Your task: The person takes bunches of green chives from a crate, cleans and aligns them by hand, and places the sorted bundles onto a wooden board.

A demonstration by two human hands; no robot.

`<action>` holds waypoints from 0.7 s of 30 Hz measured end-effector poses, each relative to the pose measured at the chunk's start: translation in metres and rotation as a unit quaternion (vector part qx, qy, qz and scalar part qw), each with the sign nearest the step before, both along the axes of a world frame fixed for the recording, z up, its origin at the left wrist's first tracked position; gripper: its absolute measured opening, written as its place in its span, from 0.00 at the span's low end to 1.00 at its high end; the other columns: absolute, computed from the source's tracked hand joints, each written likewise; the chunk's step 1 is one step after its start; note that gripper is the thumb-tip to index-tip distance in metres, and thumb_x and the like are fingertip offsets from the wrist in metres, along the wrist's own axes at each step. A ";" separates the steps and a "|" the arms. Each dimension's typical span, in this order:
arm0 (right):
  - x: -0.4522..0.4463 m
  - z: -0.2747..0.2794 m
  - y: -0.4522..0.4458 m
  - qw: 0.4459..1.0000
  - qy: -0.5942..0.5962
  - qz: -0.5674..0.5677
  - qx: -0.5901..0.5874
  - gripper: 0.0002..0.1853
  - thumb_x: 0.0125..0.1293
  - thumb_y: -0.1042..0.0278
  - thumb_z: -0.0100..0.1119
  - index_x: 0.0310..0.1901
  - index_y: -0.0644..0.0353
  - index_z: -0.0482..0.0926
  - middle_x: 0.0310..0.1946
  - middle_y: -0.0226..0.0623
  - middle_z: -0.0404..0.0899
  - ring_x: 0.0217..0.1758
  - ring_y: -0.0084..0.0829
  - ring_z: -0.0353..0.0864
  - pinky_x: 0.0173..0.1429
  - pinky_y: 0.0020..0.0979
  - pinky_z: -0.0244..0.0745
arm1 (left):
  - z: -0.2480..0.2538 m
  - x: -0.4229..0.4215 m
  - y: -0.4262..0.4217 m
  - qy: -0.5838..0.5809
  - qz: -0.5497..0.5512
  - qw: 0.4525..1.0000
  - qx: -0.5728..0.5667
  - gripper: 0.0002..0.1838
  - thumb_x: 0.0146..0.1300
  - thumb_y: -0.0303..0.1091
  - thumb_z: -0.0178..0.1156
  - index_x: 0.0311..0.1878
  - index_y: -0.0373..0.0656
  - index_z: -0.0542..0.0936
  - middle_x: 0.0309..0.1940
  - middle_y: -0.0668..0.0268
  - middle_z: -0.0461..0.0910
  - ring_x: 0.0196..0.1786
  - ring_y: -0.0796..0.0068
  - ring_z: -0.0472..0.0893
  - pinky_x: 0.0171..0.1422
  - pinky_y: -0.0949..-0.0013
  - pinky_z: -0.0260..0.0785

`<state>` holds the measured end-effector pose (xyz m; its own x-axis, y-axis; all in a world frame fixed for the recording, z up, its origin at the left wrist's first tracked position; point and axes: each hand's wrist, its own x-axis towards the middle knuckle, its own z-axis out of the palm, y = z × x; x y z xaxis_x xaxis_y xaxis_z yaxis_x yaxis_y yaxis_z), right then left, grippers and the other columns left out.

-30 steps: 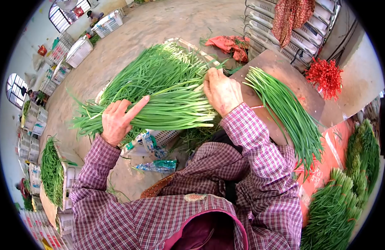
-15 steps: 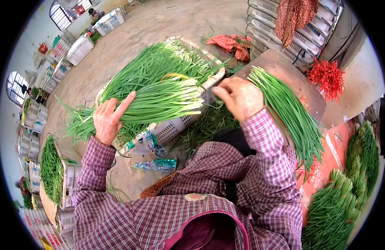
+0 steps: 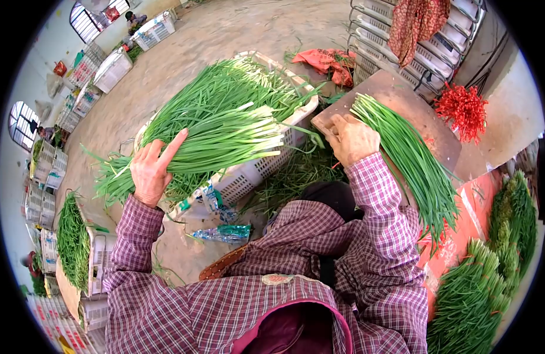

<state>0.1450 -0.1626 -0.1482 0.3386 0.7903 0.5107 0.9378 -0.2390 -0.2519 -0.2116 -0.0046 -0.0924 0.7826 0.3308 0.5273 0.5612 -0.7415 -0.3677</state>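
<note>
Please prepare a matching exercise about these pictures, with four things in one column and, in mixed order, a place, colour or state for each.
1. Left hand
2. Foil-like piece
3. Cluster of strands
4. Second bunch

A. Lies across the brown board
B. Bright red
C. Holds green stalks above the white basket
D. Shiny blue-green

Pairs: 1-C, 2-D, 3-B, 4-A

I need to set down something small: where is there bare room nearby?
The board is mostly bare between its bundle and the red ties. Floor lies open beyond the crate. It is crowded in the crate, heaped with greens under the left hand, and between crate and board, where scraps lie.
</note>
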 end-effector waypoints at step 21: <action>-0.050 0.031 0.022 0.957 -0.036 0.213 0.195 0.08 0.54 0.67 0.65 0.35 0.52 0.76 0.32 0.30 0.72 0.39 0.33 0.76 0.38 0.35 0.76 | -0.009 0.030 -0.022 -0.090 -0.034 0.923 -0.372 0.29 0.50 0.28 0.66 0.60 0.52 0.77 0.40 0.57 0.85 0.40 0.58 0.85 0.42 0.65 0.76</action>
<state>0.0952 -0.1411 -0.1171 -0.0187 0.5935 0.8046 0.9472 0.2681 -0.1757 -0.1813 -0.0269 -0.1014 0.7368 0.6070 0.2979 0.5064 -0.7873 0.3518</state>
